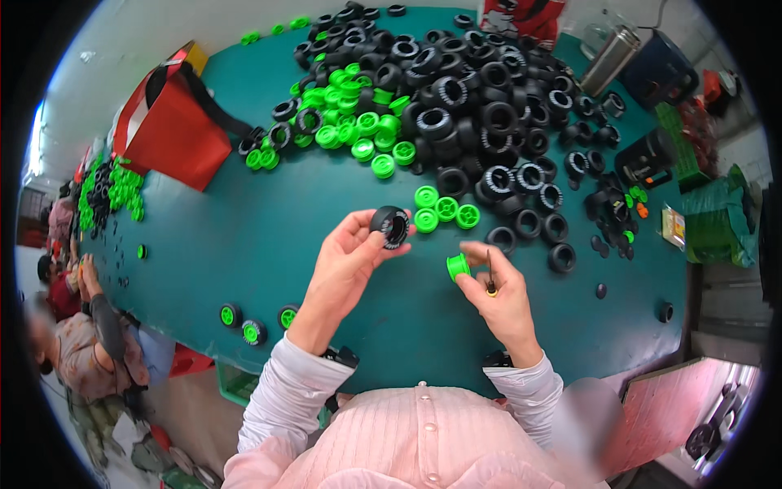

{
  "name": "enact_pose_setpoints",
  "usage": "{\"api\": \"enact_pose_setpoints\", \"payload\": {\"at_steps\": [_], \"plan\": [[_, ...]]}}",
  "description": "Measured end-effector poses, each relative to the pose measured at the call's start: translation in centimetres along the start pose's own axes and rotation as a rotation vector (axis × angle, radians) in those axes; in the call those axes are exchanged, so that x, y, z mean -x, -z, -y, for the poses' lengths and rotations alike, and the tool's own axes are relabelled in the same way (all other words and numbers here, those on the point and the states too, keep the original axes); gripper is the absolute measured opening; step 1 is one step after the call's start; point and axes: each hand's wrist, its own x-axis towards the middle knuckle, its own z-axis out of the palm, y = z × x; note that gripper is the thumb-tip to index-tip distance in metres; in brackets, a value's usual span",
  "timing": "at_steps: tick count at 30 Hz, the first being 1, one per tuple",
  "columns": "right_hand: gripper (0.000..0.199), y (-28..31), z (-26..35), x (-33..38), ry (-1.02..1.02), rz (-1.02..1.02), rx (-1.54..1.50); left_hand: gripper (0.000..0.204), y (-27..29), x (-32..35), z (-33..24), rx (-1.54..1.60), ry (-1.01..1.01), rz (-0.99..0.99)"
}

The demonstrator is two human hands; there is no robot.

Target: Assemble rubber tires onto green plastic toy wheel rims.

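Note:
In my left hand (349,259) a small black toy tyre (391,226) with pale lettering on its side is gripped between thumb and fingers, its hole facing right. My right hand (501,289) pinches a bright green wheel rim (458,266). A thin pointed tool (491,287) with a yellowish end is also tucked in that hand; its exact kind is unclear. The tyre and the rim are apart, both raised over the green table (391,326). Just beyond the hands lies a group of several loose green rims (445,209).
A large heap of black tyres (497,118) and green rims (346,102) covers the far side. Finished wheels (253,332) lie near the left front edge. A red bag (175,122) stands far left, a steel flask (611,59) far right. Other people (90,350) sit at left.

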Motion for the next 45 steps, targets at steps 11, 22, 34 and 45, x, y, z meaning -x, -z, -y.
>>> {"api": "enact_pose_setpoints", "payload": {"at_steps": [11, 22, 34, 45], "plan": [[0.037, -5.8, 2.0, 0.0, 0.013, 0.187, -0.213, 0.065, 2.2, 7.3, 1.7, 0.264, 0.055, -0.017], [0.040, -7.5, 1.9, 1.5, 0.422, 0.013, 0.341, 0.051, -0.5, 6.9, 2.5, 0.215, 0.065, -0.172], [0.032, -8.0, 0.1, 1.4, 0.570, -0.017, 0.401, 0.049, -1.0, 7.6, 2.7, 0.135, -0.043, -0.083], [0.048, -7.9, 1.6, 2.3, 0.250, 0.047, 0.260, 0.041, -0.8, 8.2, 3.1, 0.161, -0.038, -0.113]]}}
